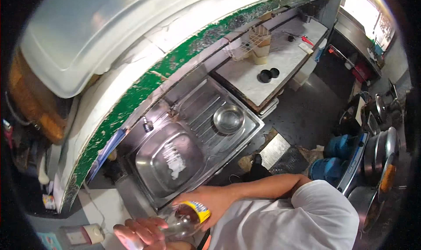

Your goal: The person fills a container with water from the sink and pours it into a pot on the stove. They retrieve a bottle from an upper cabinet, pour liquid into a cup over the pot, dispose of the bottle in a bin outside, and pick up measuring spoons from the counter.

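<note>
My right hand (215, 200) is closed around a clear plastic bottle (181, 222) with a yellow label, held near the front edge of the sink. At the bottle's other end, the curled fingers of my left hand (141, 233) touch it; part of that hand is cut off by the lower picture edge. Beyond the hands lies a stainless steel sink basin (148, 176) with white foam or a wet white residue (174, 159) on its bottom. A round metal bowl (229, 119) sits on the ribbed drainboard (205, 106).
A worn green shelf edge (148, 85) curves above the sink. Right of the drainboard, a white counter (236, 69) holds black round items (265, 75) and a wire basket (260, 36). Blue water jugs (325, 169) and metal pots (378, 148) stand at the right.
</note>
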Motion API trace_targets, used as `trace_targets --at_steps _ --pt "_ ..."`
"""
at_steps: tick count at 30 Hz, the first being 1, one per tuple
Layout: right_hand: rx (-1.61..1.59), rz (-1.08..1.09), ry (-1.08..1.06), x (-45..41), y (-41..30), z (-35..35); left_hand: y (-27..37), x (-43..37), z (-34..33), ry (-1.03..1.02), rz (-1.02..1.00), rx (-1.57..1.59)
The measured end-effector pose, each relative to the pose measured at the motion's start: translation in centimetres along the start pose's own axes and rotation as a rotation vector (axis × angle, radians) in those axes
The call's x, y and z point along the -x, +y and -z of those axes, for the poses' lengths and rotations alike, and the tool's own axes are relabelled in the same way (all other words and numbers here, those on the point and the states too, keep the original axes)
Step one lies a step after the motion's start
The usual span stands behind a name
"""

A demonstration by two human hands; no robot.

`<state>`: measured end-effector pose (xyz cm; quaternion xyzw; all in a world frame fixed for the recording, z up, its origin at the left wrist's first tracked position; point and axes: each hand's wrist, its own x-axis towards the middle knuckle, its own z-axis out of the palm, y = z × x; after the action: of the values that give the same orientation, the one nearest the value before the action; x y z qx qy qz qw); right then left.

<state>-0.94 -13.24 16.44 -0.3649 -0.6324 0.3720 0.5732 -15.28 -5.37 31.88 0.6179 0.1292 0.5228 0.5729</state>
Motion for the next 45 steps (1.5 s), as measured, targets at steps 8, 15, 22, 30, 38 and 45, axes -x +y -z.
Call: trace_targets --at_steps 8,15,22,30,38,45 --pt "0.278 -0.238 0.264 11.7 1.7 6.7 -15.0 -1.4 -6.9 -0.441 0.438 0.841" --pt "0.757 -0.643 1.065 21.8 0.9 12.0 -22.3 1.2 -23.7 -0.499 0.66 0.332" --pt "0.994 -0.713 1.257 34.0 -1.4 17.8 -25.7 3.2 -34.9 -1.001 0.349 -0.065" --pt "0.946 -0.665 1.51 43.3 -4.3 19.6 -49.5 5.6 -42.2 -0.768 0.177 -0.583" --pt "0.916 -0.719 1.82 44.7 -9.6 16.1 -62.2 5.0 -39.1 -0.834 0.004 -0.94" --pt "0.897 -0.82 2.393 42.3 -11.8 7.5 -58.4 5.9 -50.0 -0.964 -0.072 -0.808"
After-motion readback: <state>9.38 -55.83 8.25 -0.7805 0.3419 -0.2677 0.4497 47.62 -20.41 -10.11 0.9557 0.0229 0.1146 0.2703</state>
